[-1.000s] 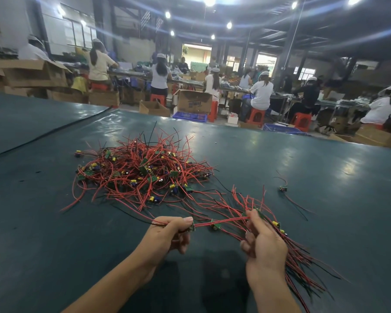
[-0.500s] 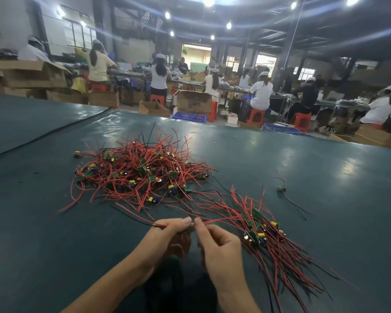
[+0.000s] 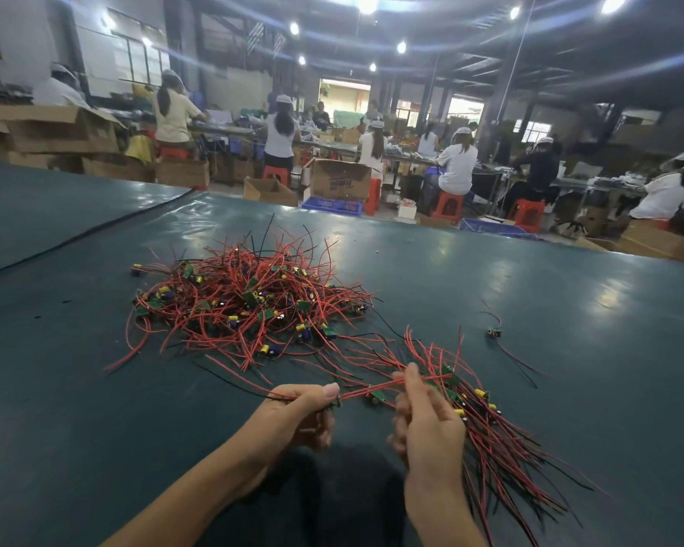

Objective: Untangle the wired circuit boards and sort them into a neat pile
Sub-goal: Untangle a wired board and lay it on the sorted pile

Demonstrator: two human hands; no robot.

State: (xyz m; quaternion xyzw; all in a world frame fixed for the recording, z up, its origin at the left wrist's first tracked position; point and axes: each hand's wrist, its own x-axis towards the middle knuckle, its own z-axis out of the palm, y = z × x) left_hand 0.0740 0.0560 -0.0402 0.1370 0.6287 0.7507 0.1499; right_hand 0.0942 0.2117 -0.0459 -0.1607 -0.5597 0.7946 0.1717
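Circuit boards [image 3: 249, 305] with red wires mostly sit in one tangled heap mid-frame on the bench [image 3: 95, 388], so I'd guess I'm maybe a third done. The combed-out bundle [image 3: 502, 440] lies lower right. My left hand [image 3: 301, 416] pinches one wire [image 3: 372, 386] and my right hand [image 3: 427, 424] pinches its other end. One stray board [image 3: 492, 331] sits off right.

The worktop [image 3: 549, 294] wears a smooth, dark teal sheet, vinyl-like, glossy enough to mirror the ceiling lamps [image 3: 367, 2] and creased near its far edge. The tangled heap [image 3: 253, 309] shows wires [image 3: 230, 270] in smooth red and black plastic insulation around matt green boards [image 3: 249, 298]. Beyond the far edge stand matt brown cardboard boxes [image 3: 340, 179] and red plastic stools [image 3: 449, 205].
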